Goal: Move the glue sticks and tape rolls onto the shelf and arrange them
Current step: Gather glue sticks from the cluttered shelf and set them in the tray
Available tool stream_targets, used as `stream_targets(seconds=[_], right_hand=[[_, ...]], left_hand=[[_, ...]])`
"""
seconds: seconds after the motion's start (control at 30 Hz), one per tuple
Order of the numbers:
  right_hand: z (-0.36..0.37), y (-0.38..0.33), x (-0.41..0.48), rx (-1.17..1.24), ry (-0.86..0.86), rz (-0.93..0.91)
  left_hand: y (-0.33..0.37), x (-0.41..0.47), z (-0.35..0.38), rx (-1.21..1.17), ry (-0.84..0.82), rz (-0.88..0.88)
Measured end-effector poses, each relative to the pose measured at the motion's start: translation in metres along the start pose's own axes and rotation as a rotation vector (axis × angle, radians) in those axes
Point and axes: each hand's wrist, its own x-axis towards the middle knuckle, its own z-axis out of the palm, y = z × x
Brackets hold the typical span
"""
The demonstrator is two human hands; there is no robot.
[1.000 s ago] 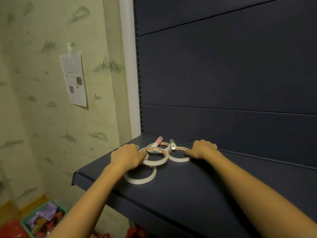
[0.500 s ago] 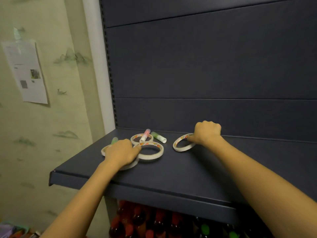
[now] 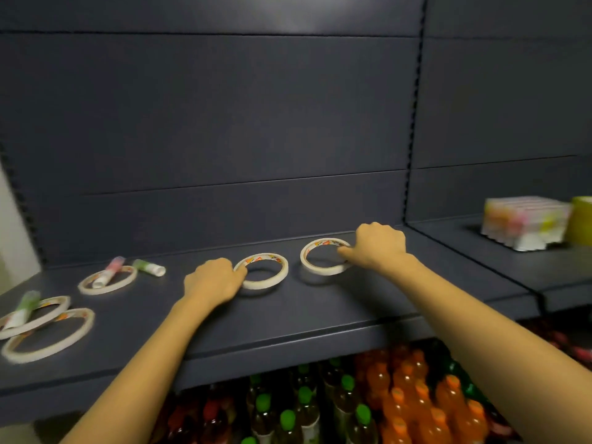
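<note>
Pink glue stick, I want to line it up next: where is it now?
In the head view the pink glue stick lies at the shelf's back left, across a tape roll, beside the green glue stick, left of the left hand.

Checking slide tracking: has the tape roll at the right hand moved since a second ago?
Yes. The tape roll held by the right hand slid rightward along the shelf, away from the rear green glue stick it had sat beside.
</note>
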Motion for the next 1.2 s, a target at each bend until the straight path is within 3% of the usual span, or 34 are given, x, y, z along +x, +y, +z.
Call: stream_targets(seconds=[0.67, 0.97, 1.2], right_hand=[[-0.07, 0.447, -0.087, -0.11, 0.002, 0.397], [-0.085, 0.585, -0.107, -0.099, 0.003, 0.579], [-0.09, 0.677, -0.095, -0.119, 0.031, 0.66]], left_hand=[[0.432, -0.072, 0.104, -0.138, -0.072, 0.451], [0.589, -0.097, 0.125, -0.118, -0.034, 0.719], [0.697, -0.092, 0.139, -0.12, -0.044, 0.76]])
